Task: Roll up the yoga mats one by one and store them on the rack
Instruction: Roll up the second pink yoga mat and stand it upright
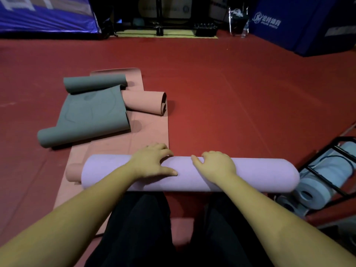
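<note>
A lilac yoga mat (260, 175), rolled into a thick tube, lies crosswise on the red floor in front of my knees. My left hand (152, 161) and my right hand (216, 163) both press on top of the roll, fingers spread over it. A pink mat (148, 130) lies flat under its left end, with both ends curled up. A grey mat (92, 114), curled at both ends, rests across the pink one. The black rack (327, 166) stands at the right with pale blue rolled mats (312, 191) in it.
Blue padded barriers (300, 26) stand at the back right and back left. Dark stands and equipment (159, 18) fill the back middle. My dark trouser legs (138, 228) are below the roll. Red floor (231, 93) stretches ahead.
</note>
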`<control>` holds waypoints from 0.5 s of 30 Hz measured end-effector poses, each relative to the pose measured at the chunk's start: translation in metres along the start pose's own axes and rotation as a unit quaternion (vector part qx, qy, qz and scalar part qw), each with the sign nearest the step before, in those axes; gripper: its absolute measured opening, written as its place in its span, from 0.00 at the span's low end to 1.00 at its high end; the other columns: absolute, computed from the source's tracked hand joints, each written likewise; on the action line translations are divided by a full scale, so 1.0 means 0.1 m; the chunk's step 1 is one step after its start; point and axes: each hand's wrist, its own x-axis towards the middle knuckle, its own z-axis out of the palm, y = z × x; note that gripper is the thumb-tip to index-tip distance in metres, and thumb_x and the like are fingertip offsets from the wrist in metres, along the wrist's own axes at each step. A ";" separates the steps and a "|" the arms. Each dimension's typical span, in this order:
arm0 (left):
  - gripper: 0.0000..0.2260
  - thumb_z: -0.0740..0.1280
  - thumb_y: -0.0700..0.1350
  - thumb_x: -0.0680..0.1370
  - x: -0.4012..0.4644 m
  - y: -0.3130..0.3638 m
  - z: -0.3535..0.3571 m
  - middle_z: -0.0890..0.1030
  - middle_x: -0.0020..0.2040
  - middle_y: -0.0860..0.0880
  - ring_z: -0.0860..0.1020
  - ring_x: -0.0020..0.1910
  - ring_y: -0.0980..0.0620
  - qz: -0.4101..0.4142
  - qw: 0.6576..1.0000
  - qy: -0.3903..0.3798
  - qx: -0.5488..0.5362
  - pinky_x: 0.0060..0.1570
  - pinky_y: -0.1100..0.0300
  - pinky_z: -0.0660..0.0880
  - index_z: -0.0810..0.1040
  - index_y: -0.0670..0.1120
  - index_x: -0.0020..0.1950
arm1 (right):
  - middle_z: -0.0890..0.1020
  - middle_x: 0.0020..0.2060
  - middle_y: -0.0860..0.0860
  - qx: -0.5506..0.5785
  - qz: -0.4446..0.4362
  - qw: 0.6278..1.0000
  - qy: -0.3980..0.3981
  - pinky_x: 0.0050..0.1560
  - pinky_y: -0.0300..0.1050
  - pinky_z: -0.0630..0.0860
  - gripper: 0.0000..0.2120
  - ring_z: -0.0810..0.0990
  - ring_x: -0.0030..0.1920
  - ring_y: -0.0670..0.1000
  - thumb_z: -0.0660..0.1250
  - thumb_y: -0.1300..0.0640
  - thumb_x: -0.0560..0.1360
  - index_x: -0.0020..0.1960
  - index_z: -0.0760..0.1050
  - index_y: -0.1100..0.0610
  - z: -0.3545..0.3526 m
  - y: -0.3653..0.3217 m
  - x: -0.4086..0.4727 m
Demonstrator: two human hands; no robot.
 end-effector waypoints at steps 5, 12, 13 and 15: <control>0.40 0.59 0.74 0.69 -0.31 0.07 0.48 0.77 0.62 0.45 0.75 0.58 0.41 0.025 0.969 0.198 0.147 0.58 0.41 0.72 0.73 0.46 0.69 | 0.82 0.55 0.55 0.034 0.002 0.998 -0.061 0.52 0.49 0.73 0.32 0.79 0.57 0.59 0.49 0.33 0.79 0.55 0.81 0.56 -0.07 -0.02 0.16; 0.54 0.76 0.67 0.54 -0.33 0.17 0.51 0.75 0.65 0.38 0.74 0.59 0.34 -0.020 0.968 0.109 0.224 0.56 0.30 0.69 0.60 0.48 0.73 | 0.82 0.57 0.57 0.044 0.012 0.993 -0.109 0.51 0.50 0.72 0.33 0.79 0.57 0.60 0.48 0.34 0.79 0.57 0.81 0.56 -0.19 -0.03 0.21; 0.52 0.75 0.67 0.56 -0.31 0.18 0.46 0.74 0.65 0.38 0.74 0.58 0.36 -0.021 0.970 0.099 0.221 0.56 0.32 0.69 0.59 0.48 0.73 | 0.81 0.58 0.57 0.045 0.017 0.992 -0.121 0.51 0.50 0.71 0.33 0.78 0.57 0.60 0.47 0.34 0.79 0.58 0.80 0.56 -0.22 -0.03 0.21; 0.49 0.72 0.68 0.61 -0.27 0.21 0.37 0.71 0.67 0.40 0.72 0.60 0.38 -0.015 0.971 0.085 0.223 0.58 0.35 0.67 0.56 0.49 0.74 | 0.81 0.59 0.57 0.047 0.025 0.989 -0.139 0.50 0.51 0.71 0.34 0.78 0.57 0.60 0.46 0.33 0.78 0.60 0.79 0.56 -0.26 -0.03 0.22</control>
